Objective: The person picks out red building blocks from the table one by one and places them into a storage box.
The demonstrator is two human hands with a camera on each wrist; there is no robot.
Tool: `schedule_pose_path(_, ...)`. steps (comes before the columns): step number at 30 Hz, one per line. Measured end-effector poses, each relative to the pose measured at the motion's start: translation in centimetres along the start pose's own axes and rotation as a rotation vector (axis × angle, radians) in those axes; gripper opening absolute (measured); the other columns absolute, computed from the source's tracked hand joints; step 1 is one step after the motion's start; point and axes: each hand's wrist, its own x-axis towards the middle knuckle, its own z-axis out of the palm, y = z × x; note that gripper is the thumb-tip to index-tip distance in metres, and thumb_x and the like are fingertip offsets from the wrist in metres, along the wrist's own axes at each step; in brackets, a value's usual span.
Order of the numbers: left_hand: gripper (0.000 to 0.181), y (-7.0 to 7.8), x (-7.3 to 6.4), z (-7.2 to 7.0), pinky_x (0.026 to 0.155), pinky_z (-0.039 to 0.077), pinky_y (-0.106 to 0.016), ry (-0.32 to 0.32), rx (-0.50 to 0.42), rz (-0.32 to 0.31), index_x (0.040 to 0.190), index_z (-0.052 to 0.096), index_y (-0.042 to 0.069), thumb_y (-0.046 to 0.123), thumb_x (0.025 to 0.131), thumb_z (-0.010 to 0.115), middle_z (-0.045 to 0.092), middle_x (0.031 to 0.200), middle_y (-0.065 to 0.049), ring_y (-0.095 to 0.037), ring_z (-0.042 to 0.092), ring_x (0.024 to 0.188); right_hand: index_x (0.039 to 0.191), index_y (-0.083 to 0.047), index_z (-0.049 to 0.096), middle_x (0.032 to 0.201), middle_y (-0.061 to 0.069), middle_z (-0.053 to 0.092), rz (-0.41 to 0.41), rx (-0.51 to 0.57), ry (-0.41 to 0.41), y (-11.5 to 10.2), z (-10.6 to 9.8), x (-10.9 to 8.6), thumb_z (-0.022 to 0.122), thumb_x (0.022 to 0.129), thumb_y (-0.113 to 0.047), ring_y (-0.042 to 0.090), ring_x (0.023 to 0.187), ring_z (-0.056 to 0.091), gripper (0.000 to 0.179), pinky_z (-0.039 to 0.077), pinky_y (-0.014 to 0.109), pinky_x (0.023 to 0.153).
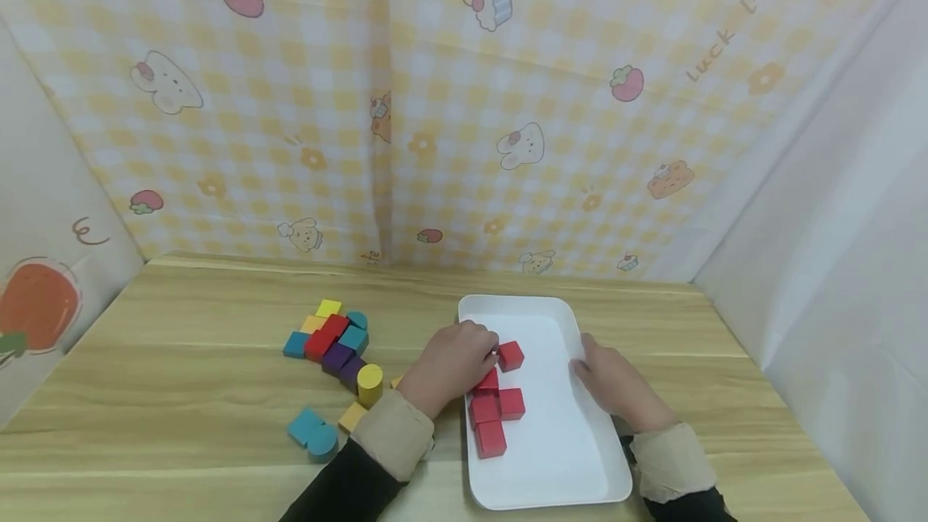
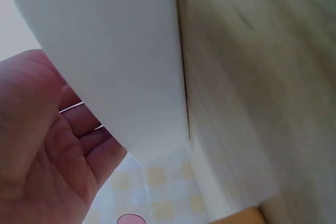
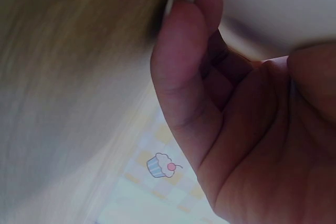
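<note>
A white tray (image 1: 551, 457) lies on the table with several red cubes (image 1: 491, 439) grouped along its left side. My right hand (image 1: 616, 385) grips the tray's right rim, thumb over the inside; in the right wrist view its fingers (image 3: 181, 40) curl at the tray's outer side. My left hand (image 1: 453, 361) reaches over the left rim. Its fingertips are right beside a red cube (image 1: 511, 355), and another red cube (image 1: 488, 381) is partly covered by the hand. The tray wall (image 2: 121, 51) hides those fingertips in the left wrist view, so I cannot tell whether they pinch a cube.
Left of the tray, on the wooden table (image 1: 181, 393), sits a cluster of blue, red, purple and yellow blocks (image 1: 337, 337). A yellow cylinder (image 1: 370, 385) stands at its near end. Closer lie blue blocks (image 1: 306, 428). A checked curtain (image 1: 435, 103) hangs behind.
</note>
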Motion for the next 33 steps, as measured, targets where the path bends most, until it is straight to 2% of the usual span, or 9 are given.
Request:
schedule_pose_path(5, 0.012, 0.1, 0.0, -0.3, 0.064, 0.047, -0.019, -0.02, -0.033, -0.008, 0.097, 0.077, 0.011, 0.021, 0.094, 0.071, 0.067, 0.076, 0.001, -0.01, 0.05, 0.066, 0.137, 0.016, 0.041, 0.115, 0.034, 0.066, 0.001, 0.0, -0.001, 0.0, 0.0, 0.0, 0.054, 0.102, -0.011, 0.033, 0.099, 0.071, 0.046, 0.058, 0.045, 0.08)
schedule_pose_path(10, 0.012, 0.2, -0.1, -0.7, 0.07, 0.052, -0.021, -0.033, -0.058, -0.039, 0.1, 0.077, 0.012, 0.021, 0.095, 0.071, 0.069, 0.083, 0.0, -0.01, 0.052, 0.071, 0.137, 0.015, 0.042, 0.115, 0.034, 0.066, -0.007, 0.007, 0.004, 0.0, 0.0, 0.0, 0.054, 0.101, -0.011, 0.034, 0.1, 0.071, 0.046, 0.058, 0.047, 0.081)
schedule_pose_path(15, 0.012, 0.9, -0.4, -1.6, 0.067, 0.049, -0.02, -0.028, -0.064, -0.006, 0.096, 0.075, 0.013, 0.024, 0.094, 0.072, 0.064, 0.078, 0.003, -0.01, 0.051, 0.071, 0.139, 0.016, 0.04, 0.119, 0.036, 0.065, 0.0, 0.003, -0.001, -0.1, 0.0, 0.0, 0.053, 0.102, -0.011, 0.037, 0.104, 0.07, 0.048, 0.057, 0.048, 0.084)
schedule_pose_path(20, 0.014, 2.0, -1.2, -3.2, 0.06, 0.042, -0.018, 0.002, -0.059, 0.049, 0.089, 0.072, 0.015, 0.027, 0.095, 0.071, 0.057, 0.074, 0.006, -0.009, 0.049, 0.069, 0.137, 0.015, 0.042, 0.116, 0.035, 0.066, 0.002, 0.003, 0.0, -0.1, -0.1, 0.0, 0.054, 0.102, -0.011, 0.036, 0.103, 0.07, 0.045, 0.057, 0.048, 0.083)
schedule_pose_path(24, 0.016, 2.8, -2.1, -4.9, 0.058, 0.042, -0.018, 0.014, -0.041, 0.064, 0.089, 0.073, 0.016, 0.03, 0.095, 0.072, 0.059, 0.075, 0.006, -0.008, 0.049, 0.069, 0.136, 0.015, 0.042, 0.115, 0.035, 0.066, -0.002, -0.002, 0.001, -0.2, -0.1, 0.0, 0.054, 0.101, -0.011, 0.038, 0.103, 0.07, 0.045, 0.057, 0.048, 0.083)
schedule_pose_path(28, 0.016, 3.2, -3.2, -6.9, 0.06, 0.045, -0.019, 0.02, -0.028, 0.039, 0.097, 0.075, 0.014, 0.03, 0.094, 0.073, 0.064, 0.078, 0.004, -0.009, 0.051, 0.07, 0.137, 0.015, 0.042, 0.116, 0.035, 0.066, -0.002, -0.001, 0.004, -0.2, -0.2, -0.1, 0.054, 0.101, -0.011, 0.038, 0.103, 0.07, 0.046, 0.057, 0.049, 0.083)
schedule_pose_path(33, 0.02, 2.9, -4.6, -8.8, 0.069, 0.054, -0.025, 0.022, -0.031, -0.031, 0.108, 0.075, 0.014, 0.028, 0.094, 0.072, 0.071, 0.094, 0.0, -0.012, 0.061, 0.079, 0.135, 0.015, 0.042, 0.113, 0.034, 0.067, -0.005, 0.0, 0.003, -0.1, -0.1, -0.2, 0.054, 0.101, -0.011, 0.035, 0.1, 0.071, 0.045, 0.058, 0.047, 0.081)
